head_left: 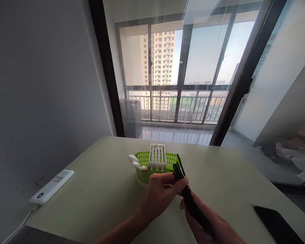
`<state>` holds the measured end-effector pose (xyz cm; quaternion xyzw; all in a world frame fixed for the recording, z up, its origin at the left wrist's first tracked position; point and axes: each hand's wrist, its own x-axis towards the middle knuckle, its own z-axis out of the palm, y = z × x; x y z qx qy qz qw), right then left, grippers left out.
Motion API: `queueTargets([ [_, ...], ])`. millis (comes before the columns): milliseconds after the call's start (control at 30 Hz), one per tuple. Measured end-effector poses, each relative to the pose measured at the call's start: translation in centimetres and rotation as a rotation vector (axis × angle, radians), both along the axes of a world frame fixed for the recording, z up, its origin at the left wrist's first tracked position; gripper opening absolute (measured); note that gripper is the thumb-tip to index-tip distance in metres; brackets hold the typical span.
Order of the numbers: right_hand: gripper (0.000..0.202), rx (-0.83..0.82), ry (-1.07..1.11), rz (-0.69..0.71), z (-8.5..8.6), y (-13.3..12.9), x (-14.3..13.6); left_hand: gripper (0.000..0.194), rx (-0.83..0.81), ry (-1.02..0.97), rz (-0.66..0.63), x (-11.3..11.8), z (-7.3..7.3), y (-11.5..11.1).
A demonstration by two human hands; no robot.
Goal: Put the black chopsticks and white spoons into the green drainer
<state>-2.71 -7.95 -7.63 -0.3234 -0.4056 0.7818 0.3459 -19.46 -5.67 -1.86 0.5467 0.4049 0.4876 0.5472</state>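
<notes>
A bundle of several black sticks, probably chopsticks, (191, 203) points up and to the left in front of me. My right hand (203, 217) is wrapped round its lower part. With thumb and fingers pinched, my left hand (162, 191) holds the bundle near its upper end, where one stick stands apart from the others. Just beyond my hands sits a green basket (143, 174) with slotted sides. White spoons (134, 158) lean out over its left side, and a white slotted rack (157, 156) stands at its middle.
The basket is on a pale green table (104, 189). A white power strip (53, 186) with a cable lies at the left edge. At the right front is a flat black object (277, 222). Beyond the table are a glass door and a balcony with a grey covered item (130, 117).
</notes>
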Motion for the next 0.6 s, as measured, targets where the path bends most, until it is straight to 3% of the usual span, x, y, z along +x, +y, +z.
queueTargets([
  [67, 0.062, -0.036, -0.016, 0.021, -0.9, -0.2, 0.5, 0.028, 0.048, 0.087, 0.023, 0.3, -0.3, 0.0],
  [233, 0.061, 0.08, -0.186, -0.063, -3.5, 0.0, 0.9, 0.028, 0.256, 0.401, 0.083, -0.1, -1.7, 0.1],
  [467, 0.07, -0.105, -0.057, -0.255, -9.9, 4.2, 2.0, 0.037, 0.936, 1.039, 0.274, -2.8, -4.5, 0.9],
  [600, 0.064, -0.13, 0.132, -0.29, -12.4, 7.1, 2.6, 0.049, 1.022, 1.251, 0.363, -3.8, -5.4, 2.3],
])
